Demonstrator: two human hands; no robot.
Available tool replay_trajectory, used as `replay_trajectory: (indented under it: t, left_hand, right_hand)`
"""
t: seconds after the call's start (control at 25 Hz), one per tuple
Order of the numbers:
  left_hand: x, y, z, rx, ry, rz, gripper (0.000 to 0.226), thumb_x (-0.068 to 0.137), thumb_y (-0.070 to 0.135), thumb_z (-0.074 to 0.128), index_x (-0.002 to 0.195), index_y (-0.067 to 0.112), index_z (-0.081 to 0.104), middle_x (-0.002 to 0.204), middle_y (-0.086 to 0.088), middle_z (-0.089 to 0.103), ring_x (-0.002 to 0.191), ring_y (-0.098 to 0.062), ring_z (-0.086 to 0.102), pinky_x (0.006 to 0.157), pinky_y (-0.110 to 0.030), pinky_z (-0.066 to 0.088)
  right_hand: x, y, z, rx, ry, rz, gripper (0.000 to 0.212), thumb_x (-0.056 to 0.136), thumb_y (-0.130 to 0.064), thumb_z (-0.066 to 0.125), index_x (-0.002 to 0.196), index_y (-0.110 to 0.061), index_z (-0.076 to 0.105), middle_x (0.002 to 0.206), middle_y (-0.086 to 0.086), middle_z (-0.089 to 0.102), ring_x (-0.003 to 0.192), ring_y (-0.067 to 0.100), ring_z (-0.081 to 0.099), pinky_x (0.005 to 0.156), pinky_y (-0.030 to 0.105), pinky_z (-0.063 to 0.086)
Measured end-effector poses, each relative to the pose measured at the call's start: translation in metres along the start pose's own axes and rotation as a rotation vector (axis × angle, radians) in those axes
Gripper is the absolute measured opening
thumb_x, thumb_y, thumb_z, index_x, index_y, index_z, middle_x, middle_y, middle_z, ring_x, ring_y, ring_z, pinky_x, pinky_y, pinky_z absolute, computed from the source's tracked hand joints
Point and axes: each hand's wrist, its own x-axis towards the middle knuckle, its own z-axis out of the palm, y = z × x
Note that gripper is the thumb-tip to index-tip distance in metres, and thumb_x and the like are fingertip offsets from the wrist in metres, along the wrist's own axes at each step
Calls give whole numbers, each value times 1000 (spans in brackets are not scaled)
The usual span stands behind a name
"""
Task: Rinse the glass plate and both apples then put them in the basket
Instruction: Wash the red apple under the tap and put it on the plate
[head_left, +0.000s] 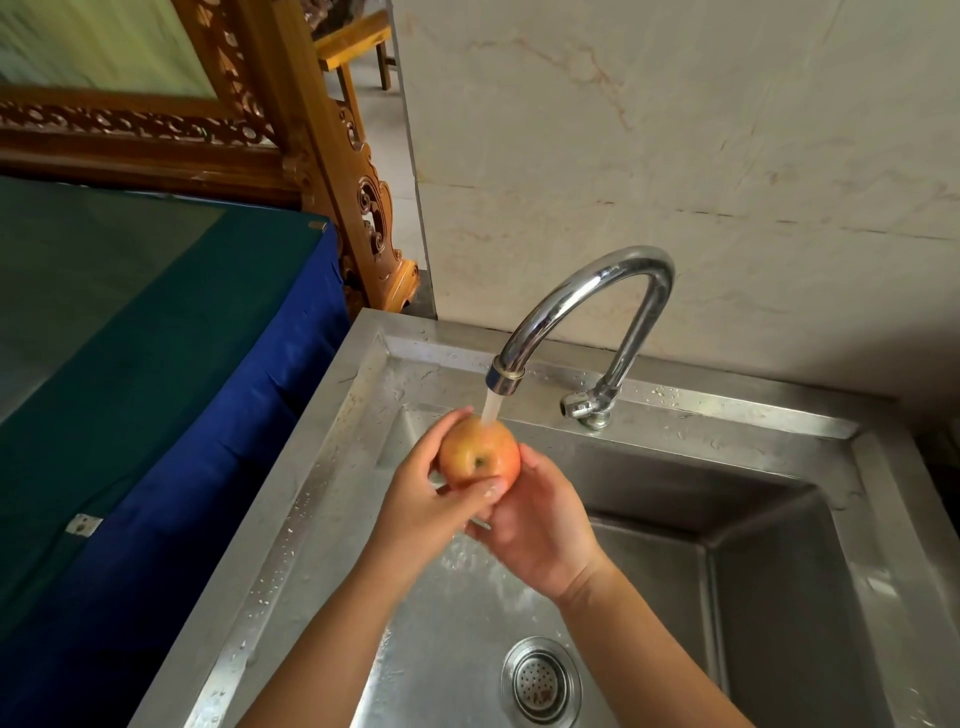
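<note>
While water is running from the curved chrome tap (587, 312), a round red-yellow apple (479, 453) is sitting directly under its spout, above the stainless steel sink basin (769, 571). Left hand (431, 499) is gripping the apple from the side away from the tap base, thumb across its front. Right hand (537, 530) is cupping it from below, fingers curled around it. Perforated round metal drain strainer (540, 680) is lying well below the tap spout.
</note>
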Motion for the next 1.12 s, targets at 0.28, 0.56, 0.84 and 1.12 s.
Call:
replay_trajectory:
  t: [0.28,0.56,0.84,1.12]
  left_hand:
    - [5,-2,1,-34,149,-148,54,66,14,79,110,39,59,115,9,62,101,-8,63,73,-21,55]
    - [9,-10,9,-602,138,-484,45,69,18,75,112,23,62,114,-3,62,106,-22,63,61,-24,58]
    - [8,-13,4,-649,104,-496,45,77,13,68,120,19,58,117,-7,60,104,-24,62,64,-24,59]
    - [-1,-6,3,-646,99,-464,48,77,8,67,123,18,55,121,-10,60,106,-23,63,70,-27,60]
  right_hand:
    - [4,-27,-12,-694,537,-125,32,95,-29,39,104,-10,62,94,10,66,76,19,64,66,23,46]
    - [20,-90,-40,-589,975,-227,20,81,-28,68,68,-13,64,85,5,70,84,20,66,88,34,53]
    - [24,-86,-52,-679,965,-262,10,77,-21,71,72,-12,70,76,3,69,78,20,65,87,35,54]
    - [7,-65,-56,-906,1065,-185,32,77,-34,69,99,-11,62,105,9,69,91,25,64,85,39,51]
